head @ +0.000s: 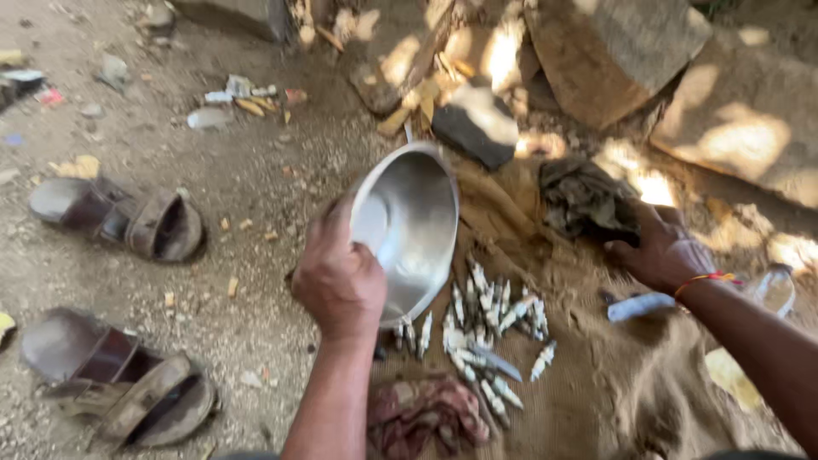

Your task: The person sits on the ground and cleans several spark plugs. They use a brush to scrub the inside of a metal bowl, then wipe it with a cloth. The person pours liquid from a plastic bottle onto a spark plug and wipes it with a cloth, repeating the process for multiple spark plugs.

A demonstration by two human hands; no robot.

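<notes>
My left hand (338, 277) grips the rim of a shiny metal bowl (413, 223), which is tilted on its edge above a pile of several small pale pointed pieces (490, 328) lying on brown sackcloth (588, 383). My right hand (660, 251), with a red thread around the wrist, rests on the sackcloth and touches a dark crumpled cloth (584, 198). A pale flat piece (641, 305) lies just below that hand.
Two brown sandals (119, 220) (115, 379) lie on the dirt at left. Large stones (613, 51) stand at the back. A dark flat stone (477, 128) sits behind the bowl. A reddish rag (426, 413) lies near my left forearm.
</notes>
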